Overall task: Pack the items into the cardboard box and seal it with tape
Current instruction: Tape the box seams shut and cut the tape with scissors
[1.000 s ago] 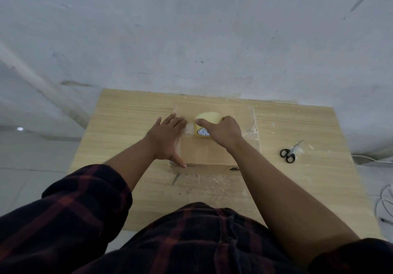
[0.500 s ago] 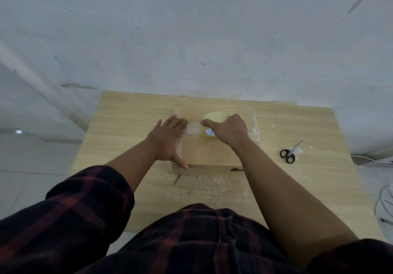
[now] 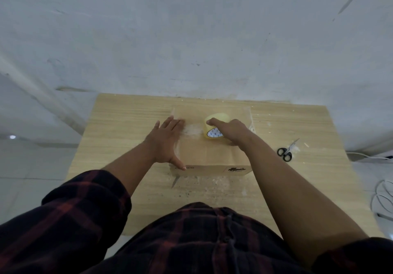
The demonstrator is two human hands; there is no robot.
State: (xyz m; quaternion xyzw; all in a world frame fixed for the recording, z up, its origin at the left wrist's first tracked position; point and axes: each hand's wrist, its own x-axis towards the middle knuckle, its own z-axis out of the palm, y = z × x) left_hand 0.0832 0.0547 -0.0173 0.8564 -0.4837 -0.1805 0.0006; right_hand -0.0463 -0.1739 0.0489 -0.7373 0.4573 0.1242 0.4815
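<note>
Two hands rested atop the closed cardboard box [image 3: 204,152]: left hand [image 3: 165,139] pressed flat, fingers straight; right hand [image 3: 234,131] gripping the tape roll [image 3: 215,117] there. The box's dark front print was illegible.

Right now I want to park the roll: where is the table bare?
Widest bare patch: table left of the box, out to the left edge. A narrower strip lies between box and scissors. The box top is crowded; the near strip before it holds scraps.
</note>
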